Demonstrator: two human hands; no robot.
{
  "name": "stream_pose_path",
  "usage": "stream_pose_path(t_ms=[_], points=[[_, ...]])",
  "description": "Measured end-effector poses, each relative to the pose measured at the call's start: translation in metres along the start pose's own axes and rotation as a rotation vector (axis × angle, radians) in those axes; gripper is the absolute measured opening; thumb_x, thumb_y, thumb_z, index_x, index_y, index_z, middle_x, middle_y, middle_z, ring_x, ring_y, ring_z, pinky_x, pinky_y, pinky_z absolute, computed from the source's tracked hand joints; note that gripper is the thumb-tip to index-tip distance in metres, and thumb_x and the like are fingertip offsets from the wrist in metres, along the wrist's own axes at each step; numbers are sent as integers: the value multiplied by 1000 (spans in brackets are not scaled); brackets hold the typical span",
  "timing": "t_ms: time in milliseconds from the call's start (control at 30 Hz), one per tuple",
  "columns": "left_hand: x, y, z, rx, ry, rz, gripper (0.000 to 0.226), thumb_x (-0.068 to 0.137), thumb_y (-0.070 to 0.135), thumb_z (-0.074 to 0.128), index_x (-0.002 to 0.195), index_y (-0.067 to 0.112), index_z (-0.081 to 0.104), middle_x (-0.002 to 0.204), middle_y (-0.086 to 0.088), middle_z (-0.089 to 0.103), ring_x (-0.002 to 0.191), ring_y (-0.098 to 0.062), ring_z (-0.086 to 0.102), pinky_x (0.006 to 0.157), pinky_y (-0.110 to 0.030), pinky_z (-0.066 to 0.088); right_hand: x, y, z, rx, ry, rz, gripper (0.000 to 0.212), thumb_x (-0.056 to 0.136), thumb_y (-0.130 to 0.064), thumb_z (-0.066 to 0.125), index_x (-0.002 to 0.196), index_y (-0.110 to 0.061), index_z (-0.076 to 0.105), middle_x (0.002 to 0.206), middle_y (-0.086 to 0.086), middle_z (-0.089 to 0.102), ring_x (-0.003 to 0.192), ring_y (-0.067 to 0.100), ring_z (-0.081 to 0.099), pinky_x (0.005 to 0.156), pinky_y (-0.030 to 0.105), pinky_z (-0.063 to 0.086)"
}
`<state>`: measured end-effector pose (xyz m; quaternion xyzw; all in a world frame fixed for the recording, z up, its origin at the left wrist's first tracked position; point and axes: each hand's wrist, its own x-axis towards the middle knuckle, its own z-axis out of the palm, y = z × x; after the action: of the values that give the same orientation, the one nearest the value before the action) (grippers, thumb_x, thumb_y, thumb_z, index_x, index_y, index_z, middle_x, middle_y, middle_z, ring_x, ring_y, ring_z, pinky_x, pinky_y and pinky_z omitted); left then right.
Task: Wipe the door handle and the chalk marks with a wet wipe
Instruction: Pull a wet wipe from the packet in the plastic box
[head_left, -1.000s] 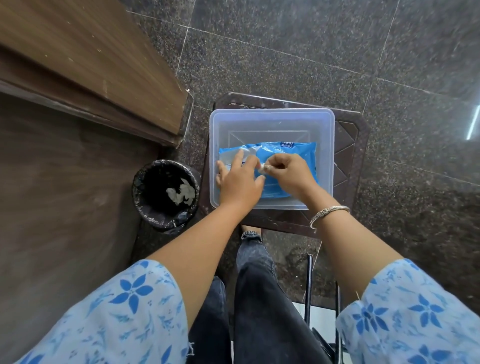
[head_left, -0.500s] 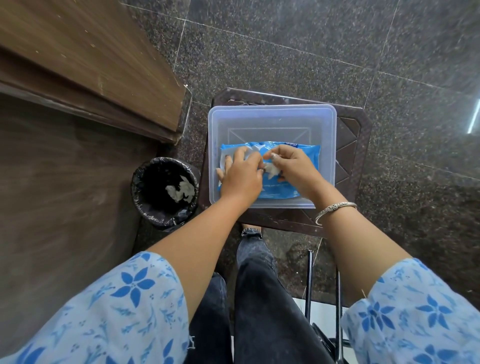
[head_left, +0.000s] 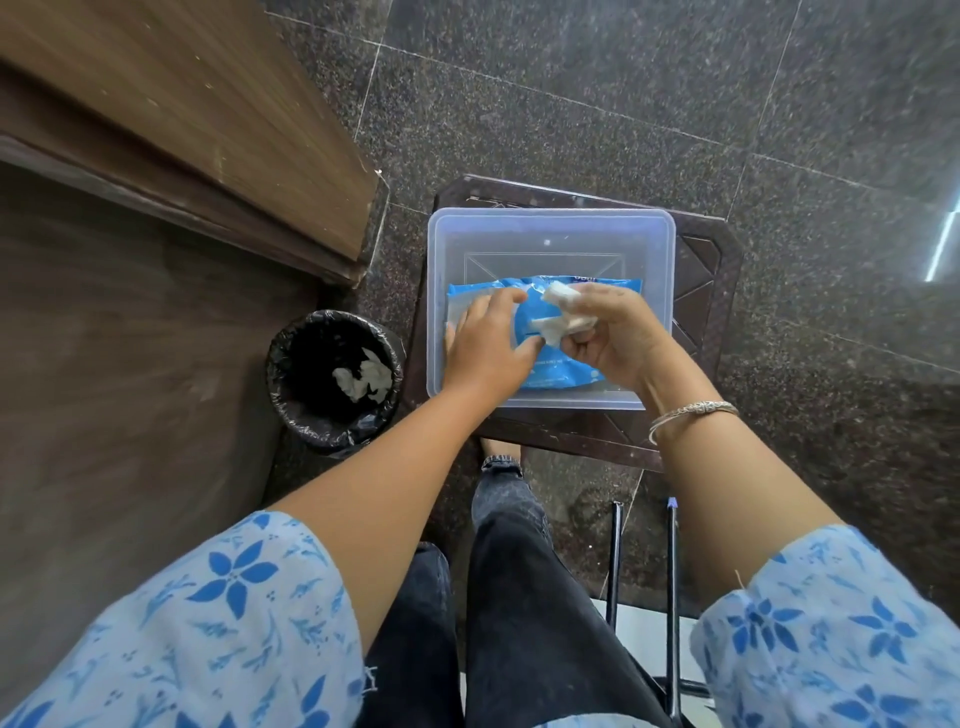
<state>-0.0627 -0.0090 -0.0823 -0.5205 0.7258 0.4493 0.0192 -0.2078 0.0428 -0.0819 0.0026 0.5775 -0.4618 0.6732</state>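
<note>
- Step 1 in hand — getting a wipe out of the pack, which lies in the bin.
- Next, I judge: pull it free, then go to the door handle, not in view.
- Left hand: fingers straight, pressing the pack down.
- Right hand: fingers curled, pinching the wipe just above the pack.

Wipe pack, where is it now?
Head view, centre: the pack lies inside the clear tub, under the left hand, with the bin to its left.
</note>
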Motion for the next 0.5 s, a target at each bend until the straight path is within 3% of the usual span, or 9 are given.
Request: stream_pose_path(t_ms=[67, 167, 333, 500], points=[[-4, -2, -4, -62, -17, 27, 42, 83, 22, 63, 122, 20, 47, 127, -4, 51, 113, -22, 49, 96, -38, 40, -5, 2, -2, -12, -2, -12, 18, 76, 5, 60, 89, -7, 63, 67, 5, 51, 49, 8, 46, 52, 20, 50], [-12, -2, -12, -137, -22, 35, 40, 83, 20, 63, 120, 21, 48, 123, -1, 55, 110, -15, 52, 86, -27, 40, -16, 5, 0, -61, 22, -58, 17, 86, 4, 53, 87, -8, 64, 60, 1, 49, 46, 5, 43, 49, 19, 48], [-34, 7, -30, -328, -86, 50, 39, 80, 17, 66, 116, 18, 52, 114, -1, 60, 112, -16, 54, 96, -39, 44, -47, 8, 18, -146, 37, -175, 21, 95, -8, 50, 82, -15, 65, 55, -8, 61, 43, 3, 51, 44, 18, 46], [-71, 17, -62, -500, -156, 56, 22, 83, 7, 58, 105, 14, 59, 94, -4, 68, 93, -20, 63, 88, -44, 49, -87, 7, 53, -280, 49, -288, 20, 93, -4, 52, 96, -22, 63, 84, 2, 69, 71, 15, 65, 61, 32, 56]])
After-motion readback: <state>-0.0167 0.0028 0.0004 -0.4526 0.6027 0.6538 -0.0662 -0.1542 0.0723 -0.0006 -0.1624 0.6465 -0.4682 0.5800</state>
